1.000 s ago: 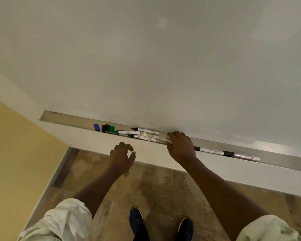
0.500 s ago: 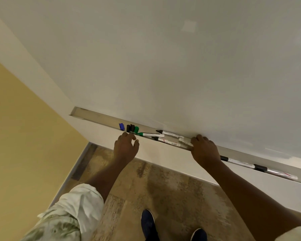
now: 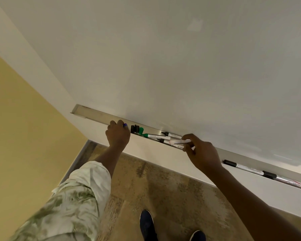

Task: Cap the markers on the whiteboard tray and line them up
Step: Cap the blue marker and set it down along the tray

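Observation:
A long metal tray runs under the whiteboard. My left hand rests on its front edge with fingers closed around a blue cap. Beside it lie two black caps and a green cap. An uncapped green marker and two uncapped black markers lie in a loose pile. My right hand pinches a white-barrelled marker just above the pile; its tip colour is blurred. Farther right, two capped black markers lie end to end.
The whiteboard fills the upper view. A yellow wall stands at the left. Below the tray are a white ledge, a brown floor and my dark shoes.
My left hand rose from below the tray to the blue cap and closed on it. My right hand lifted a marker out of the pile. The camera view shifted left.

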A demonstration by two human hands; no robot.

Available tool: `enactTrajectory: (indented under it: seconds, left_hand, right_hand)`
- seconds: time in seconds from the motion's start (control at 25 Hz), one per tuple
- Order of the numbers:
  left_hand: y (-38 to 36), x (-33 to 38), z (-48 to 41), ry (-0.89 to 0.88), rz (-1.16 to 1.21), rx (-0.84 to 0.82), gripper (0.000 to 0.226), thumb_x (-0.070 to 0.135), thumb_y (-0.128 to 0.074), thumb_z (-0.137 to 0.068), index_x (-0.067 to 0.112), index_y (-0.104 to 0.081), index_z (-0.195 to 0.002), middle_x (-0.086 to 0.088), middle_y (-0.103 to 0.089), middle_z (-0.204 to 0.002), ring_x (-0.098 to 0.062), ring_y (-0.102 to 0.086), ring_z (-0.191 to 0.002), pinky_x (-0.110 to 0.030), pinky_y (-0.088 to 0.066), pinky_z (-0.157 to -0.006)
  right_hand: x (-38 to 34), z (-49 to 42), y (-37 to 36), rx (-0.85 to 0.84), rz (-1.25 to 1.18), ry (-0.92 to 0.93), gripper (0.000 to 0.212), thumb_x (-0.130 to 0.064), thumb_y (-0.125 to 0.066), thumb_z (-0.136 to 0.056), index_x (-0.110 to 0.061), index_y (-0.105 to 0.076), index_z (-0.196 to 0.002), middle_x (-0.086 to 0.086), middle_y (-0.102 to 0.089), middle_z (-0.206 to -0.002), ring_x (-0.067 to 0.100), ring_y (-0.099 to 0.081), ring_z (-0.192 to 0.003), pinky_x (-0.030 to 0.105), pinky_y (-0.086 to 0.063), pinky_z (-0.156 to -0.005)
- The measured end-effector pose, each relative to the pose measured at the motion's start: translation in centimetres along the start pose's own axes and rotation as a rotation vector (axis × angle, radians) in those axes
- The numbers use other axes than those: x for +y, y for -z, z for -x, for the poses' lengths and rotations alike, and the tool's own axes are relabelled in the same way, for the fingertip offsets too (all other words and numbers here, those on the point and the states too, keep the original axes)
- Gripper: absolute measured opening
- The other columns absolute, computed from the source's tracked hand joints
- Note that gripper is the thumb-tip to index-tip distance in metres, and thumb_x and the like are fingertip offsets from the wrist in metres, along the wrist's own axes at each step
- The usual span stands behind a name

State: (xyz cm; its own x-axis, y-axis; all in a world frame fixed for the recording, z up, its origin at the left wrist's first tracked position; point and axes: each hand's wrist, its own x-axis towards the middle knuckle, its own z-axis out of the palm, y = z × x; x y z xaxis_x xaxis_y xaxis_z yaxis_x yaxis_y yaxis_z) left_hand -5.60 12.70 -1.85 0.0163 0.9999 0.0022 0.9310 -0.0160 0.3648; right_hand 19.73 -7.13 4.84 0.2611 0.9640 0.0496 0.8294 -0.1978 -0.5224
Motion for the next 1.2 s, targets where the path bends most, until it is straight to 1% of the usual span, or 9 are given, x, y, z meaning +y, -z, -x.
enactTrajectory:
  seconds: [0.16,0.28,0.36,0.44,0.52,0.68,0.84,0.96,1.2]
  left_hand:
    - [-0.4,-0.3,-1.1,0.036,0.016,0.005,0.031,0.031,-0.059,-0.094,0.003,-0.061,-0.106,-0.018,-0.061,-0.104,-0.037,-0.061,-0.095,-0.047,-0.048,-0.082]
    - [-0.7,-0.2,-1.5,0.163,0.080,-0.020,0.036,0.033,-0.065,-0.091,0.002,-0.058,-0.108,-0.018,-0.060,-0.108,-0.037,-0.062,-0.098,-0.047,-0.050,-0.084]
    - [-0.8,-0.3,-1.8,0.226,0.093,-0.047,0.039,0.034,-0.067,-0.090,0.002,-0.058,-0.110,-0.018,-0.059,-0.111,-0.037,-0.062,-0.100,-0.047,-0.051,-0.085]
    - [-0.9,-0.4,-2.0,0.240,0.093,-0.059,0.037,0.033,-0.067,-0.091,0.003,-0.059,-0.111,-0.019,-0.059,-0.112,-0.037,-0.063,-0.100,-0.047,-0.052,-0.086]
    - [-1.0,-0.5,-2.1,0.204,0.067,-0.058,0.034,0.032,-0.066,-0.091,0.004,-0.060,-0.109,-0.018,-0.058,-0.110,-0.038,-0.062,-0.098,-0.048,-0.052,-0.086]
    - [-0.6,-0.4,-1.6,0.067,0.130,-0.011,0.029,0.031,-0.061,-0.093,0.003,-0.060,-0.102,-0.019,-0.059,-0.103,-0.038,-0.061,-0.090,-0.046,-0.051,-0.080]
    - [0.8,0.7,-0.1,-0.242,0.354,-0.062,0.014,0.020,-0.063,-0.092,0.006,-0.060,-0.097,-0.012,-0.065,-0.088,-0.029,-0.062,-0.076,-0.039,-0.051,-0.065]
    - [1.9,2.0,1.7,-0.470,0.389,-0.124,0.012,0.022,-0.063,-0.094,0.013,-0.060,-0.102,-0.002,-0.064,-0.079,-0.021,-0.059,-0.066,-0.038,-0.051,-0.061]
    - [3.4,4.0,4.0,-0.744,0.294,-0.142,0.018,0.023,-0.056,-0.098,0.021,-0.058,-0.115,0.001,-0.067,-0.096,-0.016,-0.059,-0.079,-0.036,-0.054,-0.068]
  right_hand:
    - [-2.0,1.0,-1.8,0.007,-0.174,0.019,0.022,-0.023,-0.060,-0.095,-0.027,-0.063,-0.116,-0.008,-0.075,-0.097,0.005,-0.066,-0.063,0.028,-0.058,-0.060]
    - [-3.0,1.2,-2.8,0.027,-0.270,-0.052,0.020,-0.036,-0.063,-0.092,-0.030,-0.064,-0.111,-0.016,-0.071,-0.090,-0.001,-0.066,-0.065,0.010,-0.050,-0.058]
    - [-3.6,1.0,-3.1,0.053,-0.316,-0.081,0.019,-0.040,-0.066,-0.089,-0.032,-0.064,-0.106,-0.025,-0.063,-0.083,-0.005,-0.064,-0.067,0.005,-0.046,-0.055]
    - [-3.9,0.7,-3.3,0.048,-0.336,-0.087,0.017,-0.034,-0.068,-0.089,-0.032,-0.060,-0.104,-0.025,-0.059,-0.082,-0.007,-0.063,-0.071,0.004,-0.046,-0.055]
    - [-3.9,0.6,-3.4,0.015,-0.322,-0.100,0.017,-0.028,-0.067,-0.091,-0.031,-0.057,-0.105,-0.019,-0.060,-0.086,-0.005,-0.063,-0.067,0.005,-0.045,-0.053]
    - [-3.6,0.8,-3.0,-0.048,-0.308,-0.080,0.028,-0.017,-0.061,-0.094,-0.030,-0.043,-0.112,-0.008,-0.062,-0.093,0.004,-0.065,-0.061,0.012,-0.047,-0.052]
    - [-3.4,0.5,-1.9,-0.057,-0.270,-0.039,0.038,-0.014,-0.061,-0.092,-0.023,-0.036,-0.118,-0.001,-0.065,-0.095,0.011,-0.062,-0.059,0.020,-0.050,-0.054]
    - [-3.6,0.0,-1.2,-0.074,-0.260,-0.012,0.037,-0.015,-0.061,-0.091,-0.026,-0.039,-0.120,-0.004,-0.065,-0.097,0.007,-0.059,-0.058,0.014,-0.043,-0.053]
    - [-3.4,-0.1,0.6,-0.065,-0.253,0.017,0.032,-0.019,-0.057,-0.093,-0.035,-0.042,-0.115,-0.012,-0.061,-0.089,0.008,-0.057,-0.062,0.014,-0.039,-0.055]
